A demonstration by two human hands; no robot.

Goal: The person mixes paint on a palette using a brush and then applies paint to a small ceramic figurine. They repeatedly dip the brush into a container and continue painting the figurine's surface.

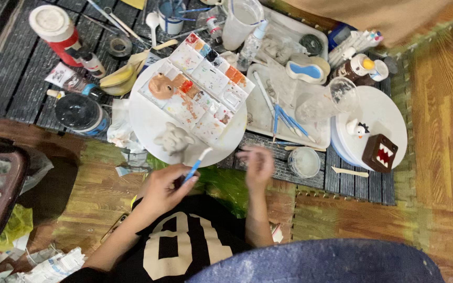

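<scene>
A low worktop (22, 78) of dark grey slats sits on a warm brown wooden floor (446, 131). Green matting (226, 183) edges it, under soft, even light.

Round white board (153, 123), used as landmark, is lying mid-frame. On it: paint palette (197, 86) w/ stained wells, unpainted clay figure (174, 139) nr its near edge. Left hand (164, 188) is gripping a blue-handled tool (196, 165) just below board. Right hand (258, 163), blurred, is hovering to board's right, holding nothing visible. Further right: white tray (266, 112) w/ blue brushes (285, 119), brown toothed block figure (380, 153).
</scene>
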